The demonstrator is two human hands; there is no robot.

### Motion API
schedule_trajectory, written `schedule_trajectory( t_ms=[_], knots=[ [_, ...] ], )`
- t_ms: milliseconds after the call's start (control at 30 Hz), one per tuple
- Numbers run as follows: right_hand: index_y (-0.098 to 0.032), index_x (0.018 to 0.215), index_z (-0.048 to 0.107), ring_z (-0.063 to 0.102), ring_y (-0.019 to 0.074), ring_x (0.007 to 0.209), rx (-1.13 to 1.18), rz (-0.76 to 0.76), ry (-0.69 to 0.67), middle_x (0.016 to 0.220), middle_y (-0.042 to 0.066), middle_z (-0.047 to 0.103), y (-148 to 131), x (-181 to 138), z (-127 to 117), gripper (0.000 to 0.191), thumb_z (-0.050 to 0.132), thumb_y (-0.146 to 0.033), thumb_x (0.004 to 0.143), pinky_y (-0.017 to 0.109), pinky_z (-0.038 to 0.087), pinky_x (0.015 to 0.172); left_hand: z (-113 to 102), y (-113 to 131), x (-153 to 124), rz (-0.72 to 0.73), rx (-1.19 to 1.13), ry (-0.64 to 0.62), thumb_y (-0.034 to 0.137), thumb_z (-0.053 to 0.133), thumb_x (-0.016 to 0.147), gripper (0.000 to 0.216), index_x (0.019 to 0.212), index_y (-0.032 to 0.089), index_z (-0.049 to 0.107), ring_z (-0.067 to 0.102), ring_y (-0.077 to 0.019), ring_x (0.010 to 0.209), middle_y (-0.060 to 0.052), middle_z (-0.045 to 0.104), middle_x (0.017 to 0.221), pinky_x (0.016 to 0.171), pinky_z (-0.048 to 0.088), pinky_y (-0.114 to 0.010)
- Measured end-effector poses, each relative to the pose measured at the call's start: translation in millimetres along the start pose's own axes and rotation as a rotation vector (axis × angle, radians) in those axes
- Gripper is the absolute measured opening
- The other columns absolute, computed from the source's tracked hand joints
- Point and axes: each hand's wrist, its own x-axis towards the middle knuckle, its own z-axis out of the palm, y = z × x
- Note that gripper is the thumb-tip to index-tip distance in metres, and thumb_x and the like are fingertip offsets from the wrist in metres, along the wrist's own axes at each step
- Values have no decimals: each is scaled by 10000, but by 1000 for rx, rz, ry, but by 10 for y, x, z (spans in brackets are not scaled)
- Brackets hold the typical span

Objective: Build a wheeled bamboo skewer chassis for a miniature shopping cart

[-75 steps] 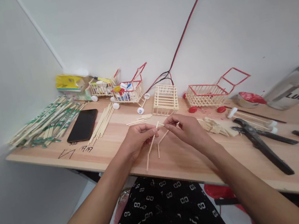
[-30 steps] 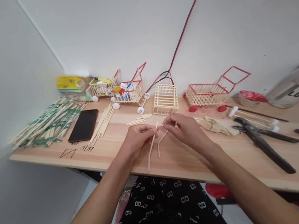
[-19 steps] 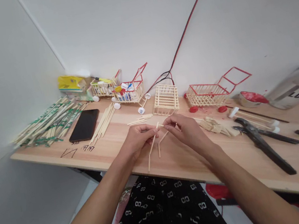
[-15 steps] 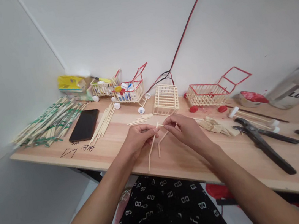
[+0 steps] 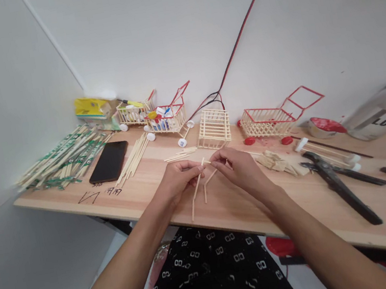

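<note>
Pale wooden desk (image 5: 234, 209) before a white wall (image 5: 158, 31). Left to right: flat black rectangular phone (image 5: 109, 162); slender pale wooden sticks (image 5: 133, 158); left hand (image 5: 180, 179), fingertips pinching an angular pale wooden stick frame (image 5: 197, 184) over the desk's near side; right hand (image 5: 236, 165), pinching the same frame; black-handled pliers (image 5: 339, 190), handles spread.

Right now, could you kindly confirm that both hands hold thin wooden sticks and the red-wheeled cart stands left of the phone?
Not quite: in the head view, the red-wheeled cart stands right of the phone. The left hand and right hand do hold thin wooden sticks.
</note>
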Motion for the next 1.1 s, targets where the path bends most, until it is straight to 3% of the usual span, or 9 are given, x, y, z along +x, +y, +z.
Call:
schedule_trajectory(
  t_ms=[1100],
  knots=[
    [-185, 829, 626, 531, 150, 710, 10, 9, -22, 756, 13, 630, 3, -13, 9, 70, 562, -170, 852, 257, 357, 648, -3, -12, 1, 19, 11, -1, 332, 778, 627, 247, 727, 118, 707, 432, -62, 519, -21, 629, 639, 508, 319, -203]
  ],
)
